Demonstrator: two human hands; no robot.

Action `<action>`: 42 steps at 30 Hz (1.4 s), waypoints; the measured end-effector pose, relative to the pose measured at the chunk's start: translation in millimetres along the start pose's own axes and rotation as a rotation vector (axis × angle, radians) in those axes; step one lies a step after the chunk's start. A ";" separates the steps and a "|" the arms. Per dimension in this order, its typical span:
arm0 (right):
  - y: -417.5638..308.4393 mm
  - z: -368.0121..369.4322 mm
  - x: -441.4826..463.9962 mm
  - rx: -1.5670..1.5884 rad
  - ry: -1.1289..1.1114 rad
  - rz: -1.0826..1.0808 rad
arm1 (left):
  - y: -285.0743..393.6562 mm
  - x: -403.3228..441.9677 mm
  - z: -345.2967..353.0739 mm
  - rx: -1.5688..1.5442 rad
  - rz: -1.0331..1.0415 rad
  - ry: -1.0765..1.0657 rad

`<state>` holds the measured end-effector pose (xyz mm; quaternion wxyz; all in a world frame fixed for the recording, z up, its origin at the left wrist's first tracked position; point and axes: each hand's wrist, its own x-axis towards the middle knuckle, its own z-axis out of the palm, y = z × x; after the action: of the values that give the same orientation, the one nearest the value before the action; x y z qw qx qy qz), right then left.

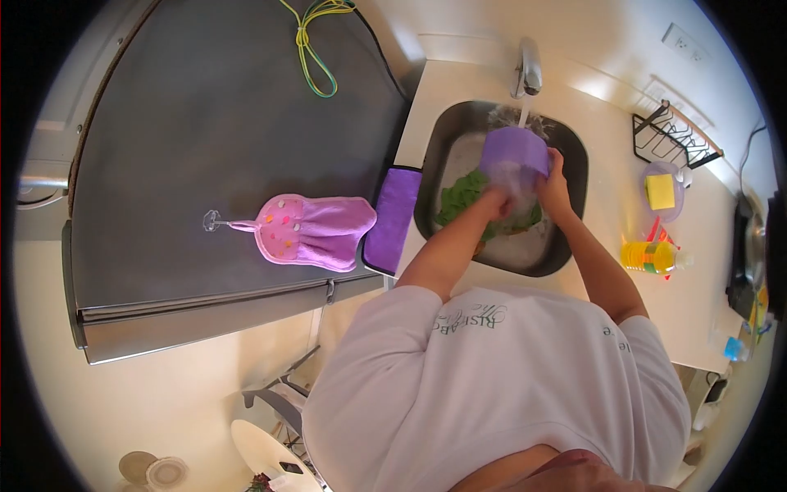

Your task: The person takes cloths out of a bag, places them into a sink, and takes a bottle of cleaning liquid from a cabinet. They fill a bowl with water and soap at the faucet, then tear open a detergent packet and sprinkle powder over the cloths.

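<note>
A tilted purple container (pixel 515 152) is over the sink (pixel 434 148), under the running faucet (pixel 529 70). My right hand (pixel 555 187) is closed on the container's right side. My left hand (pixel 497 202) is at its lower edge, above leafy greens; its fingers are blurred and partly hidden by splashing water. The green leaves (pixel 461 197) lie in the sink to the left of the container, and more leaves show below my left hand.
On the right counter are a wire rack (pixel 676 139), a yellow sponge (pixel 660 191) on a purple dish and a bottle of yellow liquid (pixel 650 257). To the left, a pink hand towel (pixel 316 232) hangs by a purple cloth (pixel 392 220) on a large grey appliance (pixel 213 131).
</note>
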<state>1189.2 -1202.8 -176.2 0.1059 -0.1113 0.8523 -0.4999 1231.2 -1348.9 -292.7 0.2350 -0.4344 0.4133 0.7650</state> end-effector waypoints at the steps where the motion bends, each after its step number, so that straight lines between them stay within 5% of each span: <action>1: -5.3 -1.7 -5.8 0.003 -0.007 -0.038 | 0.0 -2.6 1.1 0.163 0.065 0.028; 4: -15.2 -5.8 -13.2 -0.082 0.112 -0.386 | 3.4 12.7 -8.8 0.810 0.353 0.007; 6: -22.7 -12.7 -11.6 -0.144 0.128 -0.336 | 5.2 68.2 -48.2 1.448 0.662 -0.164; 9: -17.5 -19.8 3.6 -0.230 0.026 -0.172 | 43.1 -47.8 -9.4 0.528 0.256 -0.012; 13: -21.9 -15.2 24.0 0.266 -0.385 0.433 | 63.7 -82.9 -22.7 0.180 0.406 -0.100; 15: 8.1 4.3 45.8 -0.003 -0.321 0.164 | 68.3 -78.3 -34.6 -0.013 0.442 -0.237; 19: -36.3 7.2 83.0 -0.108 -0.140 -0.135 | 68.4 -79.2 -41.5 0.031 0.370 -0.073; 22: -74.2 10.3 83.4 0.640 -0.472 0.239 | 61.9 -89.6 -30.9 -0.066 0.332 -0.101; 25: -79.8 18.5 87.2 0.609 -0.448 0.187 | 60.1 -83.8 -19.0 -0.125 0.335 -0.234; 28: -89.7 12.6 88.5 0.136 -0.533 0.202 | 66.2 -79.7 -6.3 -0.165 0.393 -0.304; 31: -73.0 9.0 110.6 0.119 -0.473 0.213 | 72.5 -70.8 5.1 -0.160 0.427 -0.271; 34: -51.4 0.6 141.2 -0.228 -0.260 -0.624 | 78.3 -63.2 6.3 -0.092 0.458 -0.189; 37: -67.5 5.1 161.3 -0.106 -0.094 -0.323 | 85.4 -82.5 14.2 0.057 0.508 -0.066; 42: -71.6 2.3 188.5 -0.336 -0.128 -0.387 | 81.8 -70.4 0.7 0.449 0.718 0.212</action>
<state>1016.3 -1294.4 -127.6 0.0422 -0.3198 0.8778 -0.3541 1208.2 -1393.2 -197.0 -0.0010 -0.2772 0.7160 0.6407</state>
